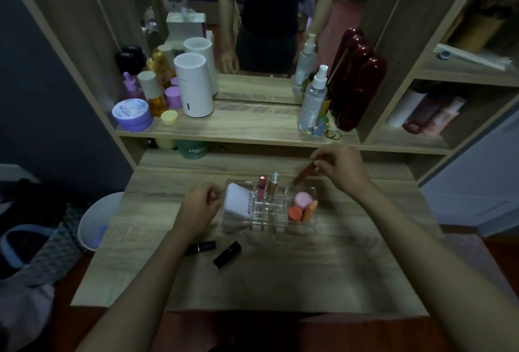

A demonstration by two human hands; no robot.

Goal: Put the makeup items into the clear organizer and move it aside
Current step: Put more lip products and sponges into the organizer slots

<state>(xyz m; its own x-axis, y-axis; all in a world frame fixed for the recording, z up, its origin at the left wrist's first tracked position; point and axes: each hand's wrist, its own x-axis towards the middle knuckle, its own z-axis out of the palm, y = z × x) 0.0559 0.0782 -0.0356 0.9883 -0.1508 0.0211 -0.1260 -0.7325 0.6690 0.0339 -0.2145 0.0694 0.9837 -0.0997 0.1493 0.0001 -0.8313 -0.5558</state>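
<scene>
The clear organizer [269,218] sits in the middle of the wooden vanity top. It holds a white compact [237,203] at its left, a pink lipstick [261,187] and a brown gloss tube [273,185] upright at the back, and a pink jar [302,199], an orange jar [295,213] and an orange tube [309,210] at its right. My right hand [341,169] holds a brown slim tube [304,173] tilted above the organizer's back right. My left hand [200,205] is curled at the organizer's left end. Two black lipsticks [227,254] [200,247] lie on the table in front.
On the shelf above stand a white cylinder [193,84], a purple tin [132,114], small jars and bottles on the left, and a spray bottle [313,98] and dark red case [356,82] on the right. A mirror is behind. A white bin [98,222] stands left of the table.
</scene>
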